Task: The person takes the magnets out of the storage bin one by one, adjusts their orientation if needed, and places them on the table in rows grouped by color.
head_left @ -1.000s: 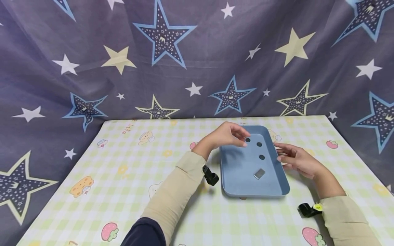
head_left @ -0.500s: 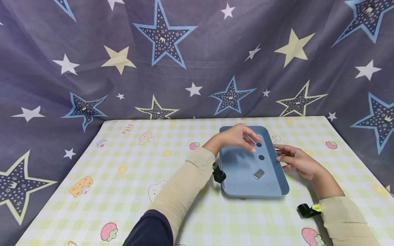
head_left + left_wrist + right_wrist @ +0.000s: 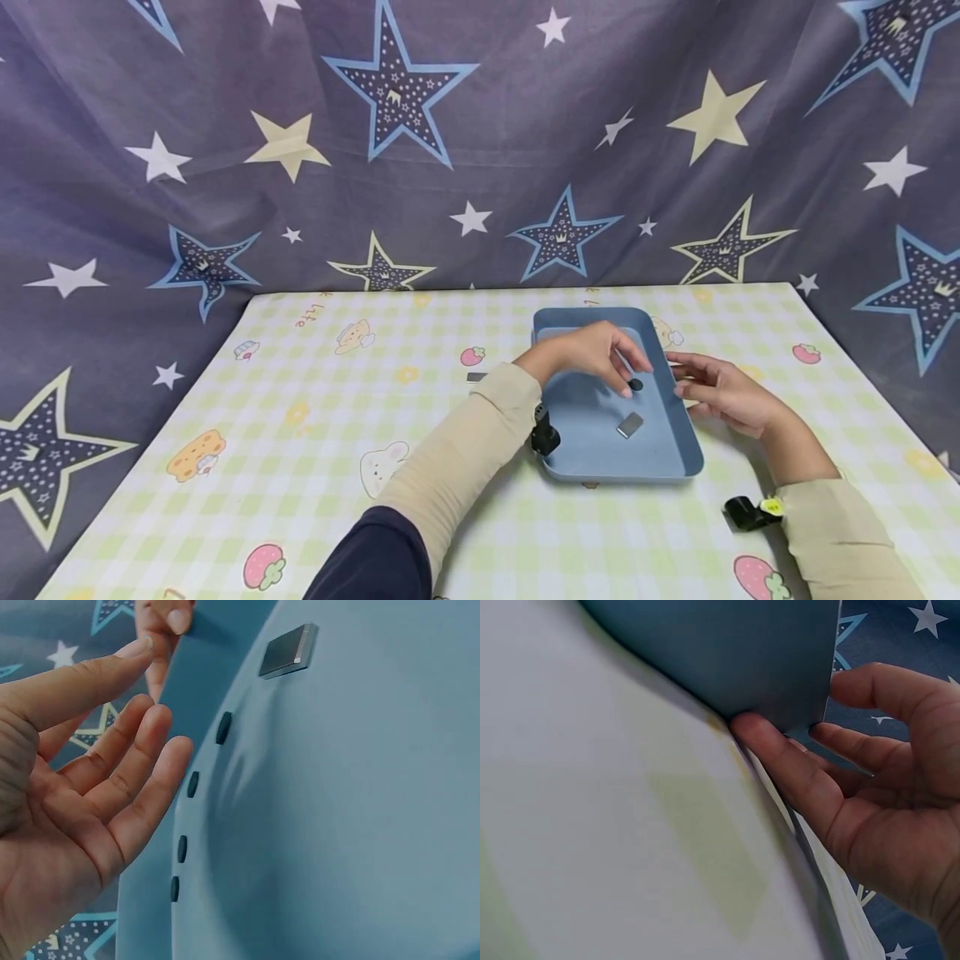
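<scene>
Left forearm: beige sleeve (image 3: 457,479), creased, with broader fold at cuff. Farther up arm, dark navy sleeve (image 3: 378,558) with curved hem. Small black wrist camera (image 3: 545,432), blocky body, at left cuff. Right forearm: matching beige sleeve (image 3: 847,533), soft crosswise folds. Second black wrist camera (image 3: 742,513), rounded shape, bright yellow label (image 3: 771,507) beside it (dark marks there, too small to read). Left hand (image 3: 596,352), right hand (image 3: 723,395): both bare past cuffs.
</scene>
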Demonstrator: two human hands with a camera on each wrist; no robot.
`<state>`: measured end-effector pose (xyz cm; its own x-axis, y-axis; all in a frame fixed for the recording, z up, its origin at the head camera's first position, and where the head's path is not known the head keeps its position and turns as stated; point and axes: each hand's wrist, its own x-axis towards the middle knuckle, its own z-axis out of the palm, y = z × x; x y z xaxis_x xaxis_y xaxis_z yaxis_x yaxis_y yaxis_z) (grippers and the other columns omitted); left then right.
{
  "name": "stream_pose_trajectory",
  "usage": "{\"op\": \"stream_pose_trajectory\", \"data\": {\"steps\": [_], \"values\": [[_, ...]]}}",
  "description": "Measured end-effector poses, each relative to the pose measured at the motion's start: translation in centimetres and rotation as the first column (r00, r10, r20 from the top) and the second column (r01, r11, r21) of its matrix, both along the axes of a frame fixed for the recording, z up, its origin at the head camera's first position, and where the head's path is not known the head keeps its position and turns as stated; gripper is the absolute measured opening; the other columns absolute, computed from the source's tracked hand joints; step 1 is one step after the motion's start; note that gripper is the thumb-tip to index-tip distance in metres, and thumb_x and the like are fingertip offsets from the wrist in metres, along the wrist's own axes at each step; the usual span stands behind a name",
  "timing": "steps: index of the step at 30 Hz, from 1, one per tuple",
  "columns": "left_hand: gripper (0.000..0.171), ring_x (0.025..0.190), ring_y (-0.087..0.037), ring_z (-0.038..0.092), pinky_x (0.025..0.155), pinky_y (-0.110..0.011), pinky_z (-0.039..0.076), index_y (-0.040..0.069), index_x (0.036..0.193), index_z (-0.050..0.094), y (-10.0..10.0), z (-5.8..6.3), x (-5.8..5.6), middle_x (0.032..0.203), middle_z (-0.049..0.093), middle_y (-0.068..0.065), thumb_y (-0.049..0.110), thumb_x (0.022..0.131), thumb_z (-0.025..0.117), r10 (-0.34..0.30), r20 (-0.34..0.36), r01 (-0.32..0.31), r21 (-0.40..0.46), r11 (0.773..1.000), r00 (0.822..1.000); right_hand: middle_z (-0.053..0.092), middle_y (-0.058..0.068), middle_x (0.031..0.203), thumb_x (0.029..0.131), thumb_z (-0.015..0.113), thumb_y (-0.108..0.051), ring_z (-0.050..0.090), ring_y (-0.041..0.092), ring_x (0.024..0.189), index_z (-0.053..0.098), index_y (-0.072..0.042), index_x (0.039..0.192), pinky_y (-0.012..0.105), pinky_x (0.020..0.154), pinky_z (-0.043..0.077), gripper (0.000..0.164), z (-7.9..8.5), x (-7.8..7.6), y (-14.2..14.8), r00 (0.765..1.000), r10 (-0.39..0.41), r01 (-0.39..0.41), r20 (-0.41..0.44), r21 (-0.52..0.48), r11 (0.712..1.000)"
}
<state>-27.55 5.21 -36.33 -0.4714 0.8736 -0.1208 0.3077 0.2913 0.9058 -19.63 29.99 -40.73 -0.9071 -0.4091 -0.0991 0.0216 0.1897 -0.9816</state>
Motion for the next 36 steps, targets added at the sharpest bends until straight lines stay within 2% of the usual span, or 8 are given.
{"op": "stream_pose_trajectory", "data": {"steps": [8,12,18,22,28,36], "values": [[0.045,0.099,-0.027,0.066,0.079,-0.02,0.053,-0.006,0.115,0.068,1.2,-0.6,0.7,0.116,0.068,-0.017,-0.012,0.072,0.081,-0.029,0.014,0.03,-0.073,0.997,0.999,0.028,0.041,0.142,0.099,0.054,-0.003,0.061,0.009,0.103,0.016,0.012,0.149,0.036,0.077,0.057,0.065,0.3,0.1,0.0,1.0,0.002,-0.002,0.007,-0.005,1.0],[0.045,0.096,-0.023,0.066,0.079,-0.018,0.052,-0.007,0.113,0.069,1.5,-0.7,0.9,0.113,0.069,-0.015,-0.009,0.07,0.083,-0.092,-0.027,0.087,-0.136,0.987,0.995,0.028,0.041,0.142,0.098,0.054,-0.003,0.061,0.01,0.104,0.016,0.013,0.149,0.037,0.078,0.057,0.065,0.2,0.1,0.0,1.0,-0.001,0.001,0.007,-0.008,1.0],[0.044,0.089,-0.017,0.064,0.075,-0.017,0.052,-0.002,0.112,0.07,1.5,-0.9,1.1,0.105,0.071,-0.009,-0.006,0.071,0.084,-0.175,-0.077,0.153,-0.236,0.96,0.981,0.033,0.038,0.14,0.098,0.056,-0.003,0.061,0.009,0.103,0.017,0.013,0.149,0.037,0.079,0.057,0.067,0.2,0.1,0.0,1.0,-0.015,0.015,0.017,-0.006,1.0],[0.043,0.085,-0.011,0.063,0.075,-0.017,0.051,0.0,0.111,0.072,1.6,-1.3,1.2,0.1,0.072,-0.003,-0.006,0.07,0.085,-0.189,-0.091,0.159,-0.261,0.952,0.978,0.036,0.034,0.139,0.097,0.056,-0.003,0.062,0.009,0.102,0.017,0.013,0.149,0.036,0.079,0.057,0.067,0.3,0.1,0.0,1.0,-0.019,0.02,0.022,-0.009,1.0],[0.039,0.084,-0.001,0.059,0.076,-0.012,0.048,0.003,0.109,0.074,1.9,-2.1,1.4,0.097,0.072,0.002,-0.001,0.072,0.085,-0.233,-0.179,0.17,-0.312,0.935,0.956,0.03,0.041,0.142,0.098,0.056,-0.003,0.062,0.009,0.104,0.017,0.012,0.149,0.037,0.079,0.057,0.066,0.2,0.1,0.0,1.0,0.0,0.0,0.009,-0.015,1.0],[0.033,0.075,-0.003,0.053,0.07,-0.013,0.046,0.002,0.098,0.073,2.0,-2.0,1.5,0.085,0.066,0.002,-0.003,0.069,0.087,-0.234,-0.181,0.17,-0.312,0.935,0.955,0.027,0.042,0.144,0.097,0.056,-0.004,0.061,0.007,0.104,0.016,0.012,0.15,0.036,0.081,0.056,0.067,0.2,0.2,0.1,1.0,-0.001,0.001,0.011,-0.006,1.0]]}}
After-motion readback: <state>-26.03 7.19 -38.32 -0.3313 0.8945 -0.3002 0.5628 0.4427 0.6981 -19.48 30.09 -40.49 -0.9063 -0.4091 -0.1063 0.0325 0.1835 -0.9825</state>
